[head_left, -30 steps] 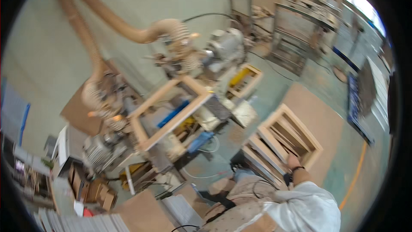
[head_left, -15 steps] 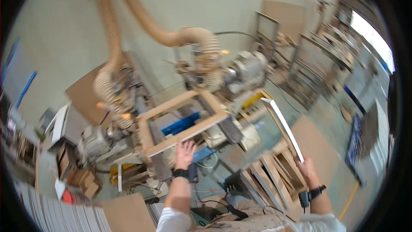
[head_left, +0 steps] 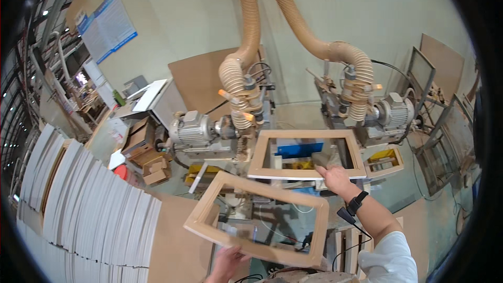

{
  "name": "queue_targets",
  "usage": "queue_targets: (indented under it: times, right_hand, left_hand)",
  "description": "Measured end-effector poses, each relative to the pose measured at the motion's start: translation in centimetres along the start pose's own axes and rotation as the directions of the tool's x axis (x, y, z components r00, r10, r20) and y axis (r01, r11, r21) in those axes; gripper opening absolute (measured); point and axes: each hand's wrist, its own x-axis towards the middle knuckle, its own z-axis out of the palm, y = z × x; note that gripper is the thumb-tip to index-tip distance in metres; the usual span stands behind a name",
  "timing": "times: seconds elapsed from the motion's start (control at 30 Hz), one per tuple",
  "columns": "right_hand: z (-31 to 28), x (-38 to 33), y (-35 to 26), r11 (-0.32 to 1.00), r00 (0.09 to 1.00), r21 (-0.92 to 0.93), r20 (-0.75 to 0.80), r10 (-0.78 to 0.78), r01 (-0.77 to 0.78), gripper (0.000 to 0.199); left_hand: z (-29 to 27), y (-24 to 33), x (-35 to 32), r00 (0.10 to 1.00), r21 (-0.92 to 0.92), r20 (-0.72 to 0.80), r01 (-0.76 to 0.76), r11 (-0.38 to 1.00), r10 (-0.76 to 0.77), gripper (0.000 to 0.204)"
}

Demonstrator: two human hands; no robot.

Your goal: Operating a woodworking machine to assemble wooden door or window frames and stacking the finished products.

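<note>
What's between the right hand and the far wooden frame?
Nothing visible. The right hand is at the near rail of the far wooden frame; the near frame, in the left hand, sits nearer the body, not between them.

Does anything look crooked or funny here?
Nothing looks clearly broken. The wooden frame in the left hand slants beside the straighter other frame, but it's being held up. The cardboard boxes look a bit messy, with flaps sticking out.

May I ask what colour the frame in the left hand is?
The frame is light tan, seen best in the head view.
</note>
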Motion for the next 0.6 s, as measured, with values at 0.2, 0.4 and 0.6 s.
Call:
queue_targets:
  times: [0.2,0.4,0.6]
  right_hand:
    - [7.4,4.6,2.2,0.999,0.993,0.036,-0.121,-0.015,0.019,0.014]
    - [11.5,3.5,6.0,0.997,0.997,0.020,-0.017,0.076,-0.076,0.021]
    - [11.0,4.1,4.8,0.993,0.997,-0.094,0.013,0.070,-0.069,0.047]
  left_hand:
    - [-6.0,6.7,-11.7,0.878,0.127,-0.304,-0.348,0.929,0.370,0.026]
    - [-6.1,15.8,-16.6,0.594,0.195,-0.416,-0.681,0.706,0.688,0.019]
    - [-9.3,30.0,-18.6,0.319,0.105,-0.358,-0.920,0.377,0.878,0.017]
